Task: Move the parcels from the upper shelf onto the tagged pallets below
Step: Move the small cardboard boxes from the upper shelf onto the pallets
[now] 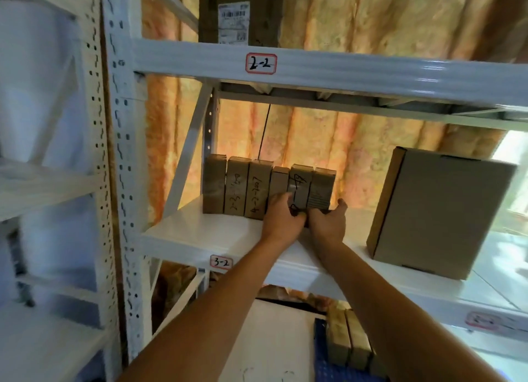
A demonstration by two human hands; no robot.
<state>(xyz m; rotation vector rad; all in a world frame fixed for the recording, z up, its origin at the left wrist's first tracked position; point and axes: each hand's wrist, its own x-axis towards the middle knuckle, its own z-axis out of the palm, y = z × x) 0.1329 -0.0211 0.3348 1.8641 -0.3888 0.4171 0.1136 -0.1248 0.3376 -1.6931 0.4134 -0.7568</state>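
Both hands (307, 217) on shelf parcels (311, 189); large box (434, 210) beside

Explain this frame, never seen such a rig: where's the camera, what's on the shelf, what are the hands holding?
There is no machine here: a person wears one wide-angle camera on the head, looking at a white rack. On the shelf tagged 3-2 stands a row of small brown parcels, upright and side by side, with a larger box further right. The left hand and right hand grip the two rightmost parcels of the row from either side. Another labelled box sits on the shelf tagged 2-2 above. More parcels show below.
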